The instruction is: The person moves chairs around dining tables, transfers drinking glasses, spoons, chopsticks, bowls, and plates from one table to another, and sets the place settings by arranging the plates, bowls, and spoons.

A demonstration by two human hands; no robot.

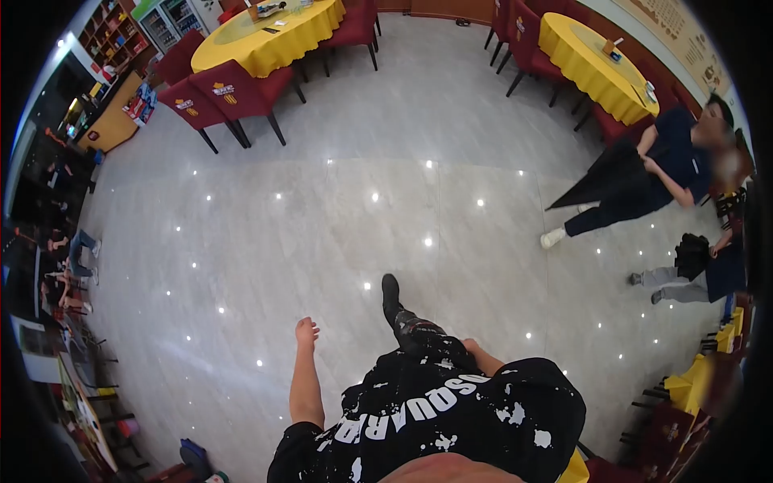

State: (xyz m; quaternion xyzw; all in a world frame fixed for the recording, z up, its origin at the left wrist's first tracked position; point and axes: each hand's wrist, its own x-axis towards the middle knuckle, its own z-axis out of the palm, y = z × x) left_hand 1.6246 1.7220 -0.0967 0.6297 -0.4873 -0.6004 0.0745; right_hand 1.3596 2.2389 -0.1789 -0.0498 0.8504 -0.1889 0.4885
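My left hand [307, 332] hangs over the grey tiled floor [322, 233], its fingers loosely curled and apart, with nothing in them. My right hand [469, 345] shows only in small part beside my hip; its fingers are mostly hidden by the black and white shirt [435, 410]. Below the shirt, one leg in dark trousers is stretched forward, ending in a black shoe [390, 288] on the floor.
Round tables with yellow cloths [278, 44] [584, 60] and dark red chairs [233, 92] stand ahead on both sides. At right, a person [676, 165] holds dark cloth, with another person [725, 266] behind. A counter [109, 113] stands far left.
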